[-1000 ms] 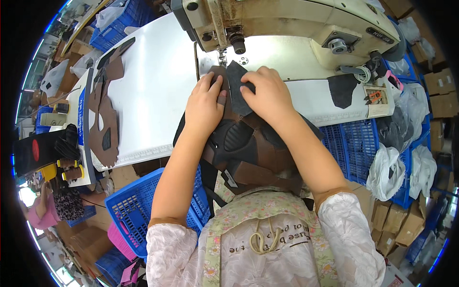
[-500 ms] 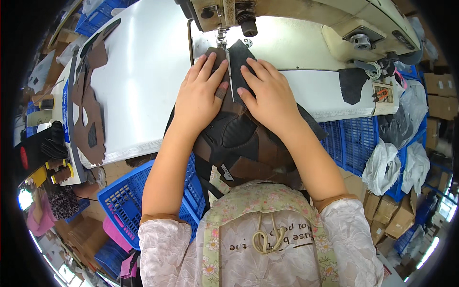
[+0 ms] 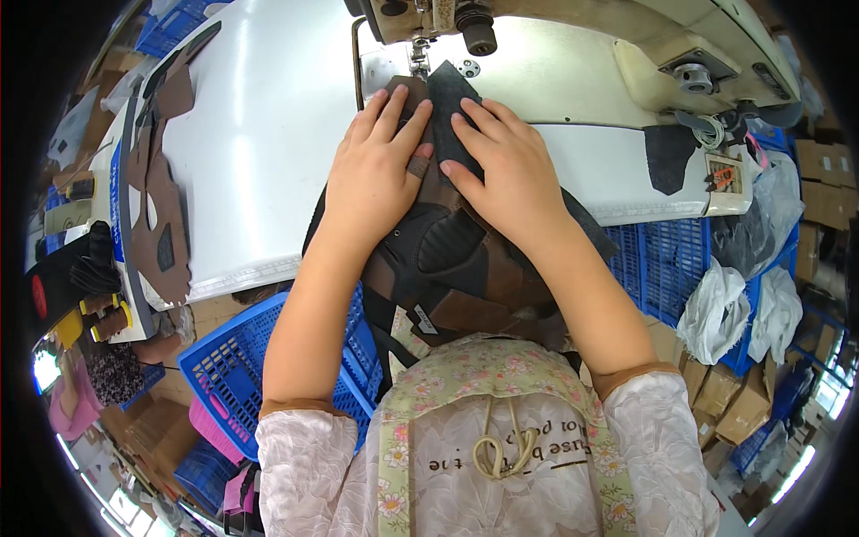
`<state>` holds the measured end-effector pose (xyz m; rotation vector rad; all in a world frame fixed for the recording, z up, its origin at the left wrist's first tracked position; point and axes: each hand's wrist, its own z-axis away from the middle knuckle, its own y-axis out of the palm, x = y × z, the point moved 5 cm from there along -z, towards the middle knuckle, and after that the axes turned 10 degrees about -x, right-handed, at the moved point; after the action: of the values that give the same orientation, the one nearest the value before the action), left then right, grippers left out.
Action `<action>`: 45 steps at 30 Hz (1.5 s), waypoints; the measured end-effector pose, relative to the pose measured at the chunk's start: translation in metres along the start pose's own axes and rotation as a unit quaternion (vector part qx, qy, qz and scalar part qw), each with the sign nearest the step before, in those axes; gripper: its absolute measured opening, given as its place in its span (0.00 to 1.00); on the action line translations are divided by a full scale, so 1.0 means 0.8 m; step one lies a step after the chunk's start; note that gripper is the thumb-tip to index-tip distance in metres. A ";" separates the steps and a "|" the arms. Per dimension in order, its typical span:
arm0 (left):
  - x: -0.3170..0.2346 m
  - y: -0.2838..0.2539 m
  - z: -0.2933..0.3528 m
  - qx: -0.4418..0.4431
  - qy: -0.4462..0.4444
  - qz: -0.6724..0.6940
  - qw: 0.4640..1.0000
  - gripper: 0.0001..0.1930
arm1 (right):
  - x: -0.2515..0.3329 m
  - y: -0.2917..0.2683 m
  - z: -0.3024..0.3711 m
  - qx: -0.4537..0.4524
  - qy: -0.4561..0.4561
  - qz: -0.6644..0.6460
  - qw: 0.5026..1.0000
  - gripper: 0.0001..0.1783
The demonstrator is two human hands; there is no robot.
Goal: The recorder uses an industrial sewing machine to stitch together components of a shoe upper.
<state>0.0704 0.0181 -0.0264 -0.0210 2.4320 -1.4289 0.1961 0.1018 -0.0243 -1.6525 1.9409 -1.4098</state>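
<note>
My left hand (image 3: pixel 376 170) lies flat with fingers stretched over a brown leather-like piece (image 3: pixel 407 89). My right hand (image 3: pixel 510 170) presses flat on a dark grey piece (image 3: pixel 450 89) beside it, thumb towards the left hand. Both pieces meet edge to edge just on the near side of the presser foot (image 3: pixel 419 61) of a sewing machine (image 3: pixel 555 49). They join a larger brown and black sewn item (image 3: pixel 447 242), which hangs over the table edge towards my lap. Neither hand grips anything between its fingers.
Brown cut pieces (image 3: pixel 161 206) lie along the table's left side. A dark cut piece (image 3: pixel 669 157) and small orange-handled snips (image 3: pixel 720 179) are at the right. A blue basket (image 3: pixel 233 367) stands below left; a blue crate (image 3: pixel 667 264) and white plastic bags (image 3: pixel 716 313) sit below right.
The white gap between the brown and dark grey pieces has closed, their edges now meeting. Both hands stay flat on them. The whole view has shifted slightly.
</note>
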 end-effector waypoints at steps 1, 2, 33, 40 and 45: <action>-0.001 0.000 0.000 -0.002 -0.002 -0.001 1.000 0.24 | 0.000 -0.001 0.000 -0.001 0.000 0.000 1.000 0.26; -0.002 -0.001 0.000 -0.003 -0.003 -0.002 1.000 0.24 | 0.001 -0.001 0.000 0.007 0.001 0.000 1.000 0.26; 0.021 0.006 -0.027 0.009 0.001 0.008 1.000 0.22 | -0.008 0.012 -0.032 0.021 0.003 -0.019 1.000 0.23; 0.020 0.006 -0.030 0.004 -0.003 0.018 1.000 0.23 | -0.009 0.011 -0.033 0.027 0.003 -0.016 0.999 0.23; 0.022 0.007 -0.029 0.002 0.002 0.021 1.000 0.23 | -0.009 0.009 -0.038 0.019 -0.017 -0.025 0.999 0.22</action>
<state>0.0481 0.0374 -0.0256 0.0322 2.4180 -1.4164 0.1730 0.1229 -0.0171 -1.7069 1.8547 -1.4183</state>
